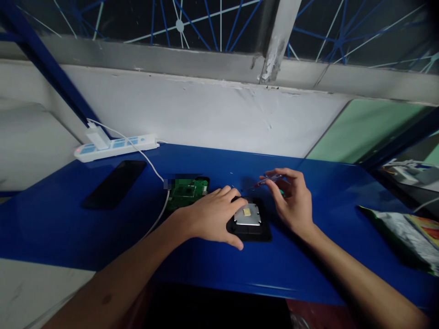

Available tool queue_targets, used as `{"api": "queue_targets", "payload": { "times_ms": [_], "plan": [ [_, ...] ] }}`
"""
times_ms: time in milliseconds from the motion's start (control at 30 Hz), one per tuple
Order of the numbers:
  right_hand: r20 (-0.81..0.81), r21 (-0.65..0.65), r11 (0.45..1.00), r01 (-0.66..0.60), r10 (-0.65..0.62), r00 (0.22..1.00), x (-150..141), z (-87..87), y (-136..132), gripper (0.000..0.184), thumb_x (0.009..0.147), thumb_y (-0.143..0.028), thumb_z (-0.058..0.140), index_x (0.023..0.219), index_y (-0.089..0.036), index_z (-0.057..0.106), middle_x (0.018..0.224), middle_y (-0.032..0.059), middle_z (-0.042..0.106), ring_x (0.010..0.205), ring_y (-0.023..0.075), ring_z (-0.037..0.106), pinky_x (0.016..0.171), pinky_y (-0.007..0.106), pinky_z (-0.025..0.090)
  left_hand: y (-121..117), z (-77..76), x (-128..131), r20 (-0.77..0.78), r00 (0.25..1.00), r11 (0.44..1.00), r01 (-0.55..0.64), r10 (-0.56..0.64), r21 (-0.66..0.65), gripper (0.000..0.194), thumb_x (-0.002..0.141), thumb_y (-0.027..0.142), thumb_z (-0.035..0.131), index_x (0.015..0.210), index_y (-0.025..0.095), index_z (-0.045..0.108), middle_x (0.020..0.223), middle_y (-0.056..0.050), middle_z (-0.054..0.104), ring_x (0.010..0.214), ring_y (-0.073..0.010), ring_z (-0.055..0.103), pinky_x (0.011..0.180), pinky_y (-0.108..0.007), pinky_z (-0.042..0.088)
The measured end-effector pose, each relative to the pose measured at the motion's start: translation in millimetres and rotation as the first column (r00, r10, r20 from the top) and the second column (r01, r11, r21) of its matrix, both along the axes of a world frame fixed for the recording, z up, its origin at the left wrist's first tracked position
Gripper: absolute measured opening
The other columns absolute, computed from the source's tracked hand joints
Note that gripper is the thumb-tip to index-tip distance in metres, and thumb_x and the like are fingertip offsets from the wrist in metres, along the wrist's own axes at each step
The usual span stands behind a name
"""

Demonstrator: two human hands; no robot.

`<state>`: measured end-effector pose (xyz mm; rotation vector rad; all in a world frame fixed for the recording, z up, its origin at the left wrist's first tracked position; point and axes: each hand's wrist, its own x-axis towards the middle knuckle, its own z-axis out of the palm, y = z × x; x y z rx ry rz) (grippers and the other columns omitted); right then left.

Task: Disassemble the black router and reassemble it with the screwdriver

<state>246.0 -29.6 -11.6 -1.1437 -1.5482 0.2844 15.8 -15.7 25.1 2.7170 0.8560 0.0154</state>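
Observation:
My left hand (pixel 216 212) lies spread over the left side of a black plastic housing (pixel 254 234), fingertips at its far side and thumb by its near edge. Set in the housing is a silver metal plate (pixel 252 218) with a small yellowish square pad (pixel 247 212) on it. Above and to the right, my right hand (pixel 293 198) pinches a slim tool with a clear handle, seemingly a small screwdriver (pixel 269 179), which points left. A bit of green (pixel 282 193) shows by its fingers. Left of the housing lies a green circuit board (pixel 188 194), partly covered by my left hand.
A black phone-like slab (pixel 115 185) lies on the blue table (pixel 219 265) at the left. Behind it stands a white power strip (pixel 132 145) with a charger (pixel 98 137); its white cable (pixel 151 164) runs past the board. A shiny packet (pixel 404 237) lies far right.

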Motion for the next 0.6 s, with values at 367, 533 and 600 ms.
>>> {"api": "queue_targets", "payload": {
  "times_ms": [367, 533, 600],
  "plan": [
    [-0.017, 0.022, 1.000, 0.005, -0.005, 1.000, 0.3, 0.3, 1.3, 0.029, 0.094, -0.029, 0.066, 0.120, -0.025, 0.052, 0.111, 0.0067, 0.073, 0.093, 0.0206, 0.078, 0.086, 0.040, 0.065, -0.9, -0.6, -1.1, 0.018, 1.000, 1.000, -0.005, 0.005, -0.003, 0.091, 0.070, 0.072, 0.077, 0.141, 0.021, 0.051, 0.140, -0.015, 0.052, 0.131, -0.0385, 0.045, 0.107, -0.049, 0.040],
    [-0.131, 0.035, 0.999, 0.002, 0.003, 0.991, 7.4, 13.2, -1.2, 0.032, 0.091, -0.027, 0.069, 0.120, -0.027, 0.054, 0.109, 0.0042, 0.071, 0.091, 0.0200, 0.078, 0.085, 0.038, 0.065, -0.5, 0.0, -1.0, 0.015, 1.000, 1.000, 0.003, -0.003, -0.010, 0.089, 0.071, 0.072, 0.077, 0.140, 0.021, 0.051, 0.137, -0.014, 0.053, 0.129, -0.0363, 0.048, 0.106, -0.048, 0.041],
    [-0.132, 0.036, 0.999, 0.001, 0.004, 0.991, 13.4, 18.5, -3.0, 0.034, 0.090, -0.027, 0.071, 0.120, -0.027, 0.056, 0.107, 0.0035, 0.072, 0.089, 0.0193, 0.078, 0.083, 0.037, 0.066, 0.0, -1.0, -1.4, 0.019, 1.000, 1.000, 0.007, -0.007, -0.015, 0.090, 0.071, 0.072, 0.077, 0.140, 0.021, 0.051, 0.138, -0.014, 0.053, 0.129, -0.0357, 0.048, 0.107, -0.048, 0.041]
  ]
}}
